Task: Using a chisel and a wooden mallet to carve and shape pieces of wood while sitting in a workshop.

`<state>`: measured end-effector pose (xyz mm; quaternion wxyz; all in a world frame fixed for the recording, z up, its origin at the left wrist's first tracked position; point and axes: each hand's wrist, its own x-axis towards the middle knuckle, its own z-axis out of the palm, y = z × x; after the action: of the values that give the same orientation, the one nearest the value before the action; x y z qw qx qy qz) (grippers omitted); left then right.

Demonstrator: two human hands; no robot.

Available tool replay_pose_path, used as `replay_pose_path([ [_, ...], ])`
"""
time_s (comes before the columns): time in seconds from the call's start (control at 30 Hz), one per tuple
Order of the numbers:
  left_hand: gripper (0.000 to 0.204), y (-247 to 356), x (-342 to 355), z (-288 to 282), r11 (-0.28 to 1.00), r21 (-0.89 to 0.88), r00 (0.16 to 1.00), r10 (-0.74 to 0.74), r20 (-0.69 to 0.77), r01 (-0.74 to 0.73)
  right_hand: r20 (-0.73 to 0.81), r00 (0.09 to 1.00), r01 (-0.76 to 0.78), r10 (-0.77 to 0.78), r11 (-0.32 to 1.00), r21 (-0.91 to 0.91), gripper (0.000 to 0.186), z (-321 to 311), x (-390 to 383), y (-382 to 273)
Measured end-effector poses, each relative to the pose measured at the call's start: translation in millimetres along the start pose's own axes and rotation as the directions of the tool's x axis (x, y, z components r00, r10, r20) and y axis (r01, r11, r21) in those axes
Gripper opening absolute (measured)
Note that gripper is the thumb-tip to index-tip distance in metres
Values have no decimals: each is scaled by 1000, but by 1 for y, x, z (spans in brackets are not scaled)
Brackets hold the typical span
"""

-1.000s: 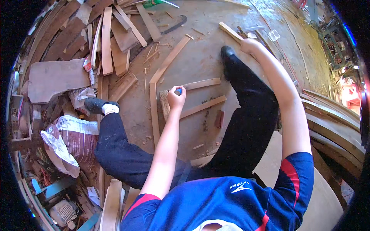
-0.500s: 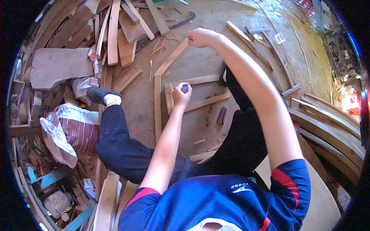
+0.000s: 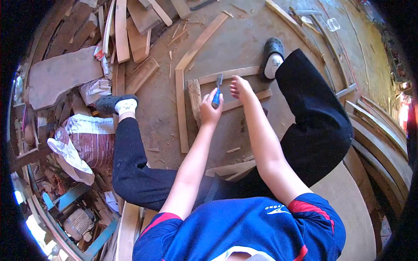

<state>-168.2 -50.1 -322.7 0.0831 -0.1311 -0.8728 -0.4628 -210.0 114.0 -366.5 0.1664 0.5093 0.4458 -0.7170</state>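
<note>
My left hand is closed around the blue handle of a chisel, its metal blade pointing away from me. Just to the right, my right hand hovers with its fingers loosely curled and apart, holding nothing I can see. Below both hands lie two wooden strips, a far strip and a near strip, beside a short rough wood block. An angled wooden piece lies on the floor to the left, its far arm slanting away to the right.
Offcuts are heaped at the far left, near a flat board and a brown-and-white sack. My feet, in dark clogs, flank the work. Long timbers line the right side. Wood chips litter the concrete floor.
My right hand has left the far end of the angled wooden piece and come back toward my left hand. The chisel blade now shows. My right leg has swung outward.
</note>
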Motion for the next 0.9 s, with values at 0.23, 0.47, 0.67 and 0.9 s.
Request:
replay_pose_path([
  [0.23, 31, 0, 4, 6, 994, 91, 998, 49, 39, -52, 391, 920, -131, -14, 930, 342, 51, 49, 10, 30],
  [0.47, 34, 9, 10, 11, 995, 99, 995, 21, 97, -31, 519, 855, -322, 0, 785, 530, 40, 44, 30, 37],
  [0.67, 32, 18, 16, 17, 995, 99, 997, -34, 62, 28, 458, 888, -261, 31, 854, 449, 39, 43, 33, 25],
  [0.9, 32, 23, 16, 20, 995, 70, 997, -69, 20, 67, 430, 902, -145, 19, 954, 261, 42, 40, 34, 21],
])
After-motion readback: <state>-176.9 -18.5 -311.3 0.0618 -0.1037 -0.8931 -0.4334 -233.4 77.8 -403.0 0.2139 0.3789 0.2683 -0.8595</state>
